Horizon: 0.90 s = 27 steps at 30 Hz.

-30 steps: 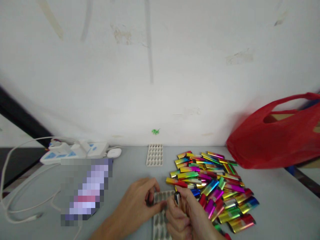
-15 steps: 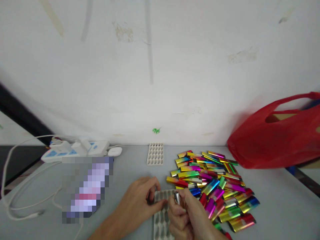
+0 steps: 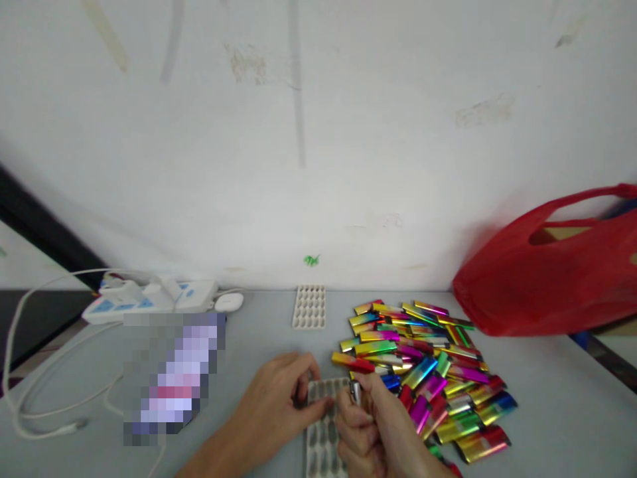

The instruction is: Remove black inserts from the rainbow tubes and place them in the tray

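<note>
My right hand point(image 3: 365, 425) is wrapped round a lighter, its metal top point(image 3: 355, 392) poking up beside the thumb; the fingers hide the body. Beneath it lies a pale grey tray point(image 3: 314, 458) with rows of oval hollows, partly covered by that hand. At the tray's upper left edge, my left hand point(image 3: 279, 398) grips it, thumb over the hollows and fingers curled at the side. Just right of my right hand spreads a heap of shiny metallic lighters point(image 3: 423, 372) in gold, red, green, blue and purple.
A second small tray point(image 3: 309, 307) lies by the wall point(image 3: 318, 166). On the left are a power strip point(image 3: 194, 295), a white cable point(image 3: 20, 345), a small white case point(image 3: 229, 303) and a pixelated phone-like object point(image 3: 179, 372). A red bag point(image 3: 547, 279) stands back right.
My right hand's thumb and the lighter's metal top have shifted very slightly to the right. My left hand and the tray look unmoved.
</note>
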{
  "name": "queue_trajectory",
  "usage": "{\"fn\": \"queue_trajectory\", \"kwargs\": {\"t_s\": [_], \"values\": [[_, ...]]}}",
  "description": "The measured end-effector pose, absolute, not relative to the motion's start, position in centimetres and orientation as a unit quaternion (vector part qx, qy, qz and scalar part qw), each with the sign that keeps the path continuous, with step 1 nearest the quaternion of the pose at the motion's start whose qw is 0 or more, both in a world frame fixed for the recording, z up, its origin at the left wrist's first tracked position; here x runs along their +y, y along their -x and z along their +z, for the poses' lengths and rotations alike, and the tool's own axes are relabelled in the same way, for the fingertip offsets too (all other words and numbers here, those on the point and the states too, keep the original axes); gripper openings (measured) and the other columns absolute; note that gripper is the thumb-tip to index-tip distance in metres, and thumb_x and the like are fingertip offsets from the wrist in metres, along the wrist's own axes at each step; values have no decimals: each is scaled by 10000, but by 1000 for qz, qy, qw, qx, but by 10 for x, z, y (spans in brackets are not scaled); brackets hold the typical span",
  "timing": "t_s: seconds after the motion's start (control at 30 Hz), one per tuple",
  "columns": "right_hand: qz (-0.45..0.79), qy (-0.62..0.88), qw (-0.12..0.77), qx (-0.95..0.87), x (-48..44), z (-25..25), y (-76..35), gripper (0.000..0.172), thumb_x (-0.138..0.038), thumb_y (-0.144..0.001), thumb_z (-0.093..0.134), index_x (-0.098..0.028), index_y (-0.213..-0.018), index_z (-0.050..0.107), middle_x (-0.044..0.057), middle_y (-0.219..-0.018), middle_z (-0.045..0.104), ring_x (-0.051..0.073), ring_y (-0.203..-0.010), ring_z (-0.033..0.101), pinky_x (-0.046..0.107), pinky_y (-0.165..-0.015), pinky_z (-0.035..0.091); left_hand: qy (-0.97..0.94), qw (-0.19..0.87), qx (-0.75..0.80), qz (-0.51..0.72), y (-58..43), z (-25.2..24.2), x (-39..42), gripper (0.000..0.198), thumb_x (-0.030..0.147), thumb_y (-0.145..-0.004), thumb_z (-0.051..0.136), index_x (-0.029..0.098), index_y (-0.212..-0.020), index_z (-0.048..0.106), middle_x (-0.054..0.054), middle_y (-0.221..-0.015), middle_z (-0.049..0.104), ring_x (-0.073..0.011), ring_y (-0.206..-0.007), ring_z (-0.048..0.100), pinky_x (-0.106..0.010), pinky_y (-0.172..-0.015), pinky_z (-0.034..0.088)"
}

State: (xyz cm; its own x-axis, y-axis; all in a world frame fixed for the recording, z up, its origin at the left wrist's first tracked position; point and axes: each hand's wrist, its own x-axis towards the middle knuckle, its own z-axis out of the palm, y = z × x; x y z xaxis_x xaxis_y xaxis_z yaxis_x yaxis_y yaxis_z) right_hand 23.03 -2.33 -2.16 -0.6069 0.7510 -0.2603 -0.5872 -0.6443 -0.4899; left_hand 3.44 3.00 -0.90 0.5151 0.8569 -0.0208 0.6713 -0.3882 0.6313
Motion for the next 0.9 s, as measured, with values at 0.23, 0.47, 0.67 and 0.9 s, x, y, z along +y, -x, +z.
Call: {"fn": "queue_trajectory", "kwargs": {"t_s": [0.23, 0.47, 0.67, 0.9], "values": [[884, 225, 371, -174, -24, -22, -230, 674, -747, -731, 854, -248, -576, 427, -152, -397, 257, 22, -322, 113, 161, -305, 77, -821, 289, 467, 156, -34, -10, 31, 194, 326, -908, 850, 218, -921, 690, 65, -727, 620, -175, -738, 625, -290, -725, 392], [886, 237, 361, -165, -21, -17, -231, 738, -806, -671, 895, -240, -595, 428, -150, -400, 263, 18, -335, 102, 163, -320, 67, -819, 296, 466, 154, -34, -9, 30, 170, 283, -889, 839, 224, -948, 691, 66, -731, 626, -177, -755, 630, -290, -742, 398], [789, 342, 457, -227, -28, -18, -225, 692, -890, -808, 758, -243, -1019, 637, -125, -498, 443, 67, -385, 209, 188, -373, 197, -817, 300, 472, 142, -35, -4, 29, 183, 277, -854, 845, 222, -946, 696, 59, -751, 641, -185, -772, 645, -287, -737, 392], [576, 458, 599, -316, -33, -20, -224, 569, -773, -963, 695, -236, -1140, 754, 9, -796, 661, 203, -737, 591, 318, -733, 484, -803, 334, 481, 109, -28, 6, 34, 338, 431, -793, 933, 246, -1009, 750, 70, -772, 686, -183, -746, 649, -279, -710, 398]]}}
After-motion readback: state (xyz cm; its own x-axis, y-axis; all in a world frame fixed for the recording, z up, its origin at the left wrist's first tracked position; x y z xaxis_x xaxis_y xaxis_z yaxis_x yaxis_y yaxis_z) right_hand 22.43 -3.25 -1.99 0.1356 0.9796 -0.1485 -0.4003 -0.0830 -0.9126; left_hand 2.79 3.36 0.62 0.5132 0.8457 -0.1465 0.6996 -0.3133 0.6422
